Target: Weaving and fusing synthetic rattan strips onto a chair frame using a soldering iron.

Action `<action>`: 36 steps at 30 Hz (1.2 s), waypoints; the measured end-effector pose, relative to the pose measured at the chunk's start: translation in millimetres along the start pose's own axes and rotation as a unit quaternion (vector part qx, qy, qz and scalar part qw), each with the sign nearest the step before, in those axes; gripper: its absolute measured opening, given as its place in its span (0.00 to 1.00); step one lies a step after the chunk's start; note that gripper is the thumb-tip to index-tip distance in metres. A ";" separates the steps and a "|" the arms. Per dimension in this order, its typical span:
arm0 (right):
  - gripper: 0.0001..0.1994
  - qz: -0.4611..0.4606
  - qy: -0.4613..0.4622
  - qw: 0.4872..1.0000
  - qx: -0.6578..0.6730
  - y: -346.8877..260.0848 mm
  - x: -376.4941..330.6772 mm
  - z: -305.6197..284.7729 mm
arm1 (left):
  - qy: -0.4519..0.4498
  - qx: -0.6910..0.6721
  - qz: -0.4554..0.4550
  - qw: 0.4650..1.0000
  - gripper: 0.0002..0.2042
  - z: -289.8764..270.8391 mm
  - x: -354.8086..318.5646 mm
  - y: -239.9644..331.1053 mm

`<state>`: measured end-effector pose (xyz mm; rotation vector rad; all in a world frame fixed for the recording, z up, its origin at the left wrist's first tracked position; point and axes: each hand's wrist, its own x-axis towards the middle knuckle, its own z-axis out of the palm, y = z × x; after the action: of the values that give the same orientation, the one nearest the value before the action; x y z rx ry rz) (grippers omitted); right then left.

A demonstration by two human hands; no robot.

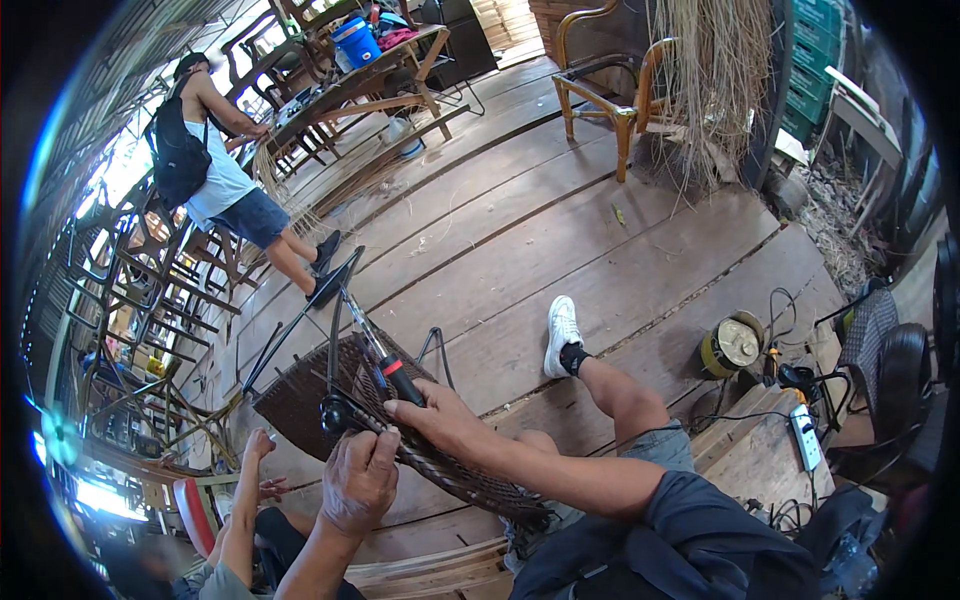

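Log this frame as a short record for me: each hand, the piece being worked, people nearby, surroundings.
Left hand: the left hand, fingers curled, at the edge of the woven piece; what it pinches is unclear
Right hand: the right hand, closed around a tool with a red-and-black handle
Piece: dark brown woven piece
People: one standing person with a black backpack; another person's forearm at lower left
Floor: wooden planks
Right side: round tin, white power strip
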<state>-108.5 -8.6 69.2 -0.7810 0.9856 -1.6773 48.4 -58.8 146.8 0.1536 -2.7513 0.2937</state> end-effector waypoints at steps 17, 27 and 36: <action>0.12 0.001 -0.007 1.000 -0.001 3.5 3.3 -1.3 | -0.016 -0.018 -0.043 0.999 0.24 -13.6 2.4 11.8; 0.14 -0.016 0.024 0.999 0.023 12.1 4.9 0.8 | 0.037 -0.201 -0.012 0.979 0.17 -68.0 56.1 98.8; 0.14 0.017 0.037 0.999 0.001 14.1 6.3 -1.9 | 0.133 -0.352 0.165 0.912 0.14 -52.1 114.8 188.2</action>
<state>-105.9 -16.5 56.0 -0.7019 1.0427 -1.6880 -67.0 128.0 202.2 -0.5053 -2.4177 -0.5601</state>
